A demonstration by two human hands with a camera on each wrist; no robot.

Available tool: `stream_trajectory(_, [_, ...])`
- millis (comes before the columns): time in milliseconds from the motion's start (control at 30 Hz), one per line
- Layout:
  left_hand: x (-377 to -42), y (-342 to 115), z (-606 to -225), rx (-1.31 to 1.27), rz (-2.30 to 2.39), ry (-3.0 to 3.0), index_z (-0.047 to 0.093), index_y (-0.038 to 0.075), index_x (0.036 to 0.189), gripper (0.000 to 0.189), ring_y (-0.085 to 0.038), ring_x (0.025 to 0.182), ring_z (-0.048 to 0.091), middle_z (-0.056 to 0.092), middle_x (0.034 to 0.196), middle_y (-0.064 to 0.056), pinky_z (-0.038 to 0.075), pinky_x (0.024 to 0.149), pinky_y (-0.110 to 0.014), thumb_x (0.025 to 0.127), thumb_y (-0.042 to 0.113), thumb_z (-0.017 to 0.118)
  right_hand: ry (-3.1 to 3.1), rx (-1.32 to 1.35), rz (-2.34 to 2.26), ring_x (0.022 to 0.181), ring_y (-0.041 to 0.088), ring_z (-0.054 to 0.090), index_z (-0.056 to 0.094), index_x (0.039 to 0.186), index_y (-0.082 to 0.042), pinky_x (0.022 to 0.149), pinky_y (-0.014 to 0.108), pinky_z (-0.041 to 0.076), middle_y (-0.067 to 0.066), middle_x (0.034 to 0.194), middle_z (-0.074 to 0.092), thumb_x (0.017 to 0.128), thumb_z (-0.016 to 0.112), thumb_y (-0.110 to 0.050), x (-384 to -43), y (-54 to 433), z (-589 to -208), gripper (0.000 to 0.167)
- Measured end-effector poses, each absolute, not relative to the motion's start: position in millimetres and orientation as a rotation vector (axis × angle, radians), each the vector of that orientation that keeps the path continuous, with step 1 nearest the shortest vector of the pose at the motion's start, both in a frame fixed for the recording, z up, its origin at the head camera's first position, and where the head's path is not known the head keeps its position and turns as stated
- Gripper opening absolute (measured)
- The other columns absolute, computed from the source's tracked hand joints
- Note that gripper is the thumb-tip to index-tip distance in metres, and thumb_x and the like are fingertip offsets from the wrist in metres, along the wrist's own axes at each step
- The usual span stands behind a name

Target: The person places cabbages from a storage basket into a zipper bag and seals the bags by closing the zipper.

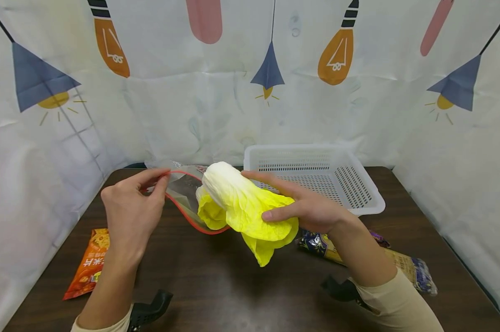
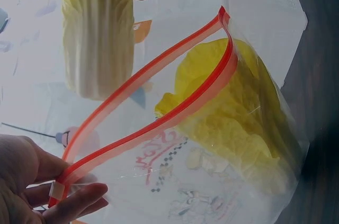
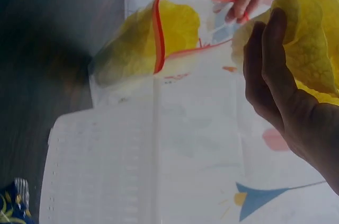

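The bagging looks partway along to me: one yellow cabbage (image 1: 212, 213) lies inside the limp, clear bag (image 1: 182, 190), red-edged mouth unsealed. A second cabbage (image 1: 254, 203), smooth white base, crinkled leaves, remains outside, gripped by the right hand (image 1: 309, 207); the left hand (image 1: 131, 207) pinches the bag's left edge. Far right stands a slotted basket (image 1: 289, 160).

The bag (image 1: 183, 191) gapes wide; a white basket (image 1: 355, 182) crowds its right.
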State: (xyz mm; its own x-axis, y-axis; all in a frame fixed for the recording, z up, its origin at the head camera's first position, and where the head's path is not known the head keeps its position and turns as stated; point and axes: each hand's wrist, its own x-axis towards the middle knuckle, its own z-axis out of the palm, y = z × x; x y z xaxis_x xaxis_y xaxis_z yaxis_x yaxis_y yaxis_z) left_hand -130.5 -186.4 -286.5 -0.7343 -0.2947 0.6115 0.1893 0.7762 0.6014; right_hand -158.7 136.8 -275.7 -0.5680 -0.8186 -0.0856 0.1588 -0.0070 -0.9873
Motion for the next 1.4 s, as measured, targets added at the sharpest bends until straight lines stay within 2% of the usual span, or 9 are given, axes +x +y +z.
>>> stream_trajectory(267, [-130,-186,-286,0.064,-0.875,-2.222,0.086,0.018,0.105,0.014,0.020,0.051,0.041,0.082,0.094,-0.010,0.033,0.050,-0.012,0.095,0.020,0.076,1.386,-0.850,-1.616,0.110,0.027,0.067,0.030,0.165,-0.027,0.095,0.037,0.060,0.022,0.141,0.051,0.097,0.065,-0.006,-149,122,-282,0.079])
stream_trajectory(500, [-129,-186,-286,0.057,-0.877,-2.218,0.085,0.017,0.106,0.015,0.024,0.056,0.041,0.082,0.094,-0.010,0.033,0.047,-0.013,0.094,0.018,0.076,1.364,-0.785,-1.598,0.108,0.025,0.068,0.034,0.163,-0.033,0.096,0.036,0.059,0.017,0.138,0.054,0.099,0.066,-0.013,-150,107,-292,0.075])
stream_trajectory(567, [-129,-185,-286,0.053,-0.868,-2.219,0.085,0.017,0.106,0.015,0.019,0.054,0.044,0.082,0.094,-0.010,0.033,0.048,-0.013,0.094,0.017,0.076,1.365,-0.758,-1.624,0.107,0.025,0.068,0.035,0.163,-0.033,0.095,0.035,0.059,0.016,0.137,0.054,0.099,0.066,-0.014,-150,103,-294,0.073])
stream_trajectory(800, [-129,-183,-286,0.036,-0.858,-2.224,0.085,0.017,0.106,0.016,-0.023,0.063,0.066,0.082,0.094,-0.010,0.033,0.049,-0.013,0.094,0.017,0.076,1.383,-0.694,-1.712,0.108,0.024,0.067,0.036,0.162,-0.034,0.096,0.034,0.058,0.014,0.140,0.050,0.100,0.060,-0.013,-144,89,-295,0.070])
stream_trajectory(967, [-128,-183,-285,0.033,-0.860,-2.239,0.085,0.018,0.107,0.016,-0.001,0.051,0.052,0.082,0.092,-0.009,0.032,0.045,-0.018,0.094,0.018,0.076,1.354,-0.637,-1.795,0.107,0.024,0.066,0.035,0.162,-0.035,0.094,0.034,0.058,0.013,0.132,0.055,0.102,0.055,-0.014,-139,80,-295,0.067])
stream_trajectory(1033, [-128,-183,-285,0.025,-0.861,-2.237,0.085,0.018,0.107,0.016,-0.002,0.053,0.055,0.081,0.091,-0.009,0.032,0.045,-0.018,0.094,0.017,0.076,1.347,-0.606,-1.827,0.106,0.023,0.066,0.036,0.161,-0.036,0.093,0.034,0.058,0.012,0.128,0.057,0.102,0.054,-0.015,-138,78,-294,0.065])
stream_trajectory(1167, [-128,-182,-284,0.013,-0.858,-2.229,0.085,0.016,0.108,0.016,-0.020,0.059,0.064,0.081,0.091,-0.010,0.033,0.047,-0.015,0.094,0.017,0.076,1.354,-0.583,-1.846,0.107,0.022,0.065,0.037,0.161,-0.038,0.094,0.034,0.058,0.010,0.126,0.058,0.103,0.053,-0.016,-135,73,-295,0.064])
stream_trajectory(1233, [-128,-182,-284,0.011,-0.854,-2.227,0.085,0.015,0.108,0.017,-0.014,0.053,0.060,0.081,0.091,-0.011,0.033,0.047,-0.015,0.094,0.018,0.076,1.374,-0.572,-1.847,0.106,0.022,0.065,0.037,0.161,-0.038,0.093,0.034,0.058,0.009,0.126,0.059,0.103,0.054,-0.016,-135,70,-296,0.064])
stream_trajectory(1400, [-128,-182,-284,0.001,-0.845,-2.223,0.085,0.015,0.108,0.016,0.004,0.044,0.041,0.081,0.090,-0.011,0.031,0.044,-0.018,0.094,0.020,0.077,1.459,-0.519,-1.864,0.100,0.022,0.067,0.043,0.154,-0.014,0.089,0.033,0.059,0.009,0.120,0.064,0.100,0.058,-0.016,-135,65,-301,0.055])
